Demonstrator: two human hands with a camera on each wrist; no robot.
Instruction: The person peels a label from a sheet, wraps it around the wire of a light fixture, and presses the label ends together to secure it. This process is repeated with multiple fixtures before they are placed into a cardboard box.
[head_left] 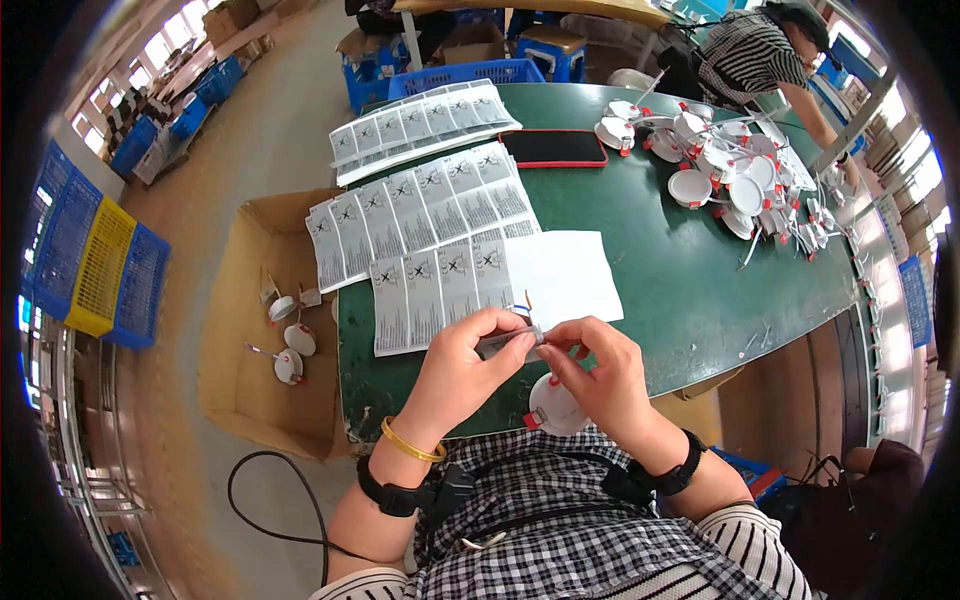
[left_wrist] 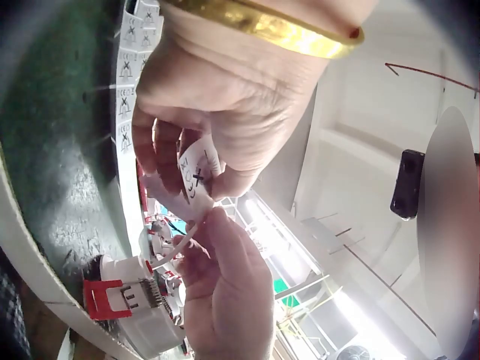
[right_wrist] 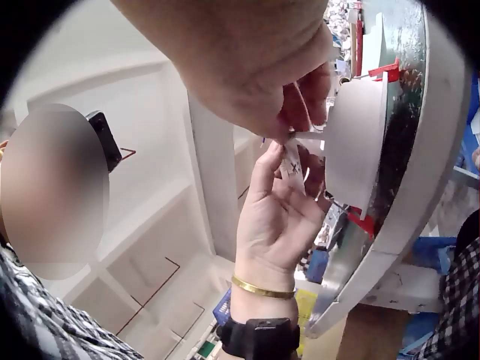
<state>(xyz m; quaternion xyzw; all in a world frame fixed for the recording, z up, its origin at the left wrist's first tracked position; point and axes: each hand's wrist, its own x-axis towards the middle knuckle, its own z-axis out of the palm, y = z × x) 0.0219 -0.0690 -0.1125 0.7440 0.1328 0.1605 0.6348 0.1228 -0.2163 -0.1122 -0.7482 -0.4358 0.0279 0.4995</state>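
pinched between the curled fingers of the left hand and right hand at lower centre of the head view, a printed label sits on a thin wire above a white downlight at the near edge of the green table, sticker sheets beyond.

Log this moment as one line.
left hand: pinches small white printed sticker | right hand: pinches same sticker | under hands: round white lamp with red clip

Small white label, crossed-out-bin mark, curled around thin white cable. White round downlight, red spring clips, just below at near edge of green table.
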